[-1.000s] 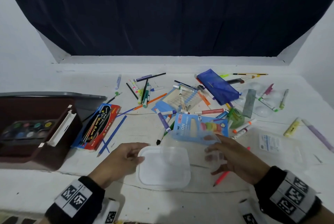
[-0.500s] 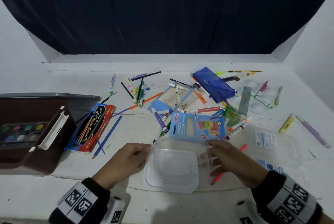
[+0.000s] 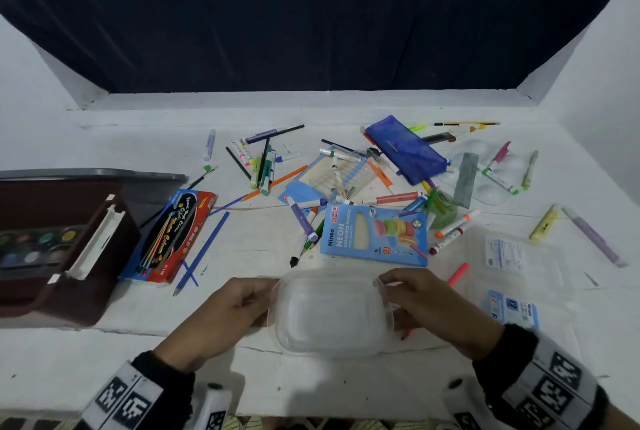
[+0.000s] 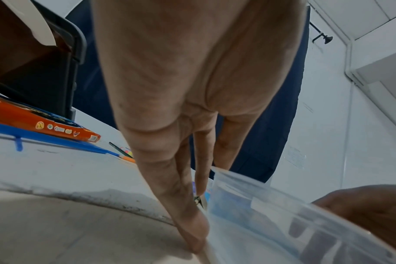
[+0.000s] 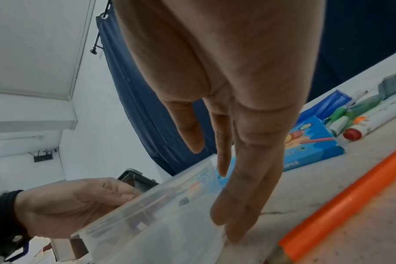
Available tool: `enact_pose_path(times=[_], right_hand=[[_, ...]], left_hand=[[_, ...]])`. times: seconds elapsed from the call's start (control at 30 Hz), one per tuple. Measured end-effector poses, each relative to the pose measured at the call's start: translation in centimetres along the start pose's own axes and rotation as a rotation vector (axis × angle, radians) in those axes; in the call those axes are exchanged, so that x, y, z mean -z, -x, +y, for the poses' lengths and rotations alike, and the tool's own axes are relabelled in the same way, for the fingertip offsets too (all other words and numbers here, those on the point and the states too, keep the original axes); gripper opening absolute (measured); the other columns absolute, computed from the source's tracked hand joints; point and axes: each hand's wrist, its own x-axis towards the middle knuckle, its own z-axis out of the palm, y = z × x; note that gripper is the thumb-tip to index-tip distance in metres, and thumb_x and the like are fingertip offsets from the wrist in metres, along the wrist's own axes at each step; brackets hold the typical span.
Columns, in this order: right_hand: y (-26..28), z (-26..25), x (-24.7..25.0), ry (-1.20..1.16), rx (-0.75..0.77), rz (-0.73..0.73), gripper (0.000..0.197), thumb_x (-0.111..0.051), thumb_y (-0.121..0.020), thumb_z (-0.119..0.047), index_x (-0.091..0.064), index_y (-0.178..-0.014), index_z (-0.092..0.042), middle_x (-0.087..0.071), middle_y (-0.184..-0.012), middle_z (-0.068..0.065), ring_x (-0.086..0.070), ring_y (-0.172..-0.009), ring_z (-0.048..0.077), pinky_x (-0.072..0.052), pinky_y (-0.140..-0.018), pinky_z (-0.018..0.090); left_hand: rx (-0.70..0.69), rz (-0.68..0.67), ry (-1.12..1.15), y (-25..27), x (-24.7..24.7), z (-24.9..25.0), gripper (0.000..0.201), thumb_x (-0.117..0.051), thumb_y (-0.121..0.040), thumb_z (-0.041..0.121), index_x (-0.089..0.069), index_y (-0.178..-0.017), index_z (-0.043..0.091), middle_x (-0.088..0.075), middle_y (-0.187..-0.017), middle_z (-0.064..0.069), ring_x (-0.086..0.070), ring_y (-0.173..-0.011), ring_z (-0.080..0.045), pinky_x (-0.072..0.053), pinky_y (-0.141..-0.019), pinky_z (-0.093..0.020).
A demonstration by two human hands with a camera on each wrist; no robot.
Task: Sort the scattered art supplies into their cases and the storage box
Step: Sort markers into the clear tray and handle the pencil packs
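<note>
So both hands are on the clear rectangular plastic container [image 3: 330,313] at the near edge of the white table [image 3: 242,242]; the left hand [image 3: 221,313] grips its left side, fingers down along the wall, and the right hand [image 3: 431,305] holds the right rim with thumb on top and fingers down the outside; the tub looks tipped toward the camera. Just behind it lies the blue Ninso neon pencil box [image 3: 375,233]; an orange marker [image 5: 341,201] sits right beside the right hand. Further left there's the red watercolour pencil box [image 3: 173,235] and the dark brown storage box [image 3: 52,242] with a paint palette inside.
</note>
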Motion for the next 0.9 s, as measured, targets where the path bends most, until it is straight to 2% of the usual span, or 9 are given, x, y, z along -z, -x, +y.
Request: enact_pose_path(times=[0.1, 0.2, 0.3, 0.4, 0.53, 0.67, 0.73, 0.83, 0.9], right_hand=[[-0.8, 0.1, 0.4, 0.062, 0.035, 0.021, 0.014, -0.065, -0.093, -0.021, -0.067, -0.106, -0.016, -0.074, -0.097, 0.008, -0.073, -0.084, 0.022, -0.060, -0.078, 0.030], [-2.1, 0.0, 1.0, 0.147, 0.069, 0.016, 0.011, -0.066, -0.092, -0.016, -0.071, -0.100, -0.011, -0.074, -0.091, 0.011, -0.073, -0.084, 0.023, -0.060, -0.081, 0.034], [-3.5, -0.3, 1.5, 0.225, 0.111, 0.023, 0.011, -0.066, -0.091, -0.013, -0.074, -0.092, -0.007, -0.074, -0.089, 0.013, -0.072, -0.085, 0.026, -0.060, -0.083, 0.042], [-4.8, -0.5, 1.8, 0.305, 0.145, 0.081, 0.016, -0.064, -0.090, -0.018, -0.074, -0.083, -0.008, -0.072, -0.082, 0.011, -0.071, -0.084, 0.027, -0.057, -0.084, 0.049], [-5.6, -0.9, 2.1, 0.355, 0.166, 0.104, 0.015, -0.062, -0.089, -0.019, -0.076, -0.086, -0.013, -0.072, -0.082, 0.005, -0.068, -0.085, 0.024, -0.055, -0.087, 0.047], [-5.2, -0.9, 2.1, 0.342, 0.178, 0.084, 0.015, -0.062, -0.089, -0.018, -0.077, -0.089, -0.016, -0.074, -0.084, 0.004, -0.069, -0.087, 0.023, -0.056, -0.088, 0.047], [-5.0, -0.8, 2.2, 0.324, 0.177, 0.065, 0.015, -0.063, -0.090, -0.016, -0.077, -0.091, -0.015, -0.074, -0.088, 0.005, -0.070, -0.089, 0.024, -0.056, -0.089, 0.047], [-5.1, -1.0, 2.3, 0.299, 0.176, 0.047, 0.015, -0.064, -0.090, -0.013, -0.075, -0.100, -0.013, -0.074, -0.090, 0.006, -0.071, -0.085, 0.022, -0.058, -0.087, 0.042], [-5.1, -1.0, 2.4, 0.255, 0.154, 0.033, 0.017, -0.065, -0.090, -0.012, -0.070, -0.106, -0.016, -0.073, -0.089, 0.005, -0.071, -0.082, 0.022, -0.059, -0.084, 0.038]], left_hand=[[-0.027, -0.037, -0.041, -0.9, 0.4, 0.1, 0.030, -0.053, -0.100, 0.045, -0.073, -0.118, 0.032, -0.068, -0.117, -0.021, -0.064, -0.110, -0.039, -0.042, -0.107, -0.060], [-0.035, -0.061, -0.079, -2.1, 0.5, 0.6, 0.037, -0.053, -0.099, 0.051, -0.076, -0.110, 0.024, -0.068, -0.108, -0.024, -0.066, -0.097, -0.035, -0.047, -0.102, -0.058], [-0.024, -0.034, -0.127, -3.5, 0.7, 0.8, 0.063, -0.056, -0.084, 0.067, -0.073, -0.101, 0.009, -0.064, -0.089, -0.022, -0.059, -0.081, -0.029, -0.054, -0.092, -0.051], [-0.001, -0.002, -0.143, -4.7, 0.8, 0.8, 0.066, -0.057, -0.079, 0.067, -0.071, -0.103, 0.007, -0.066, -0.089, -0.022, -0.059, -0.080, -0.025, -0.050, -0.095, -0.058], [-0.014, 0.024, -0.184, -5.2, 0.8, 0.8, 0.066, -0.053, -0.077, 0.068, -0.072, -0.102, 0.010, -0.067, -0.099, -0.028, -0.063, -0.082, -0.023, -0.052, -0.094, -0.060], [0.022, 0.036, -0.175, -4.9, 0.5, 1.0, 0.040, -0.052, -0.094, 0.046, -0.075, -0.104, 0.014, -0.072, -0.100, -0.021, -0.071, -0.098, -0.036, -0.054, -0.093, -0.057], [0.045, 0.028, -0.141, -4.8, 0.7, 0.9, 0.027, -0.050, -0.103, 0.027, -0.075, -0.110, 0.020, -0.076, -0.100, -0.013, -0.071, -0.102, -0.034, -0.056, -0.096, -0.051], [0.030, 0.028, -0.151, -5.2, 1.4, 1.2, 0.026, -0.050, -0.104, 0.020, -0.070, -0.119, 0.029, -0.077, -0.101, -0.006, -0.072, -0.100, -0.031, -0.056, -0.096, -0.049], [-0.019, 0.095, -0.234, -5.8, 2.1, 1.5, 0.027, -0.049, -0.104, 0.018, -0.068, -0.118, 0.031, -0.077, -0.098, 0.000, -0.073, -0.093, -0.019, -0.059, -0.087, -0.037]])
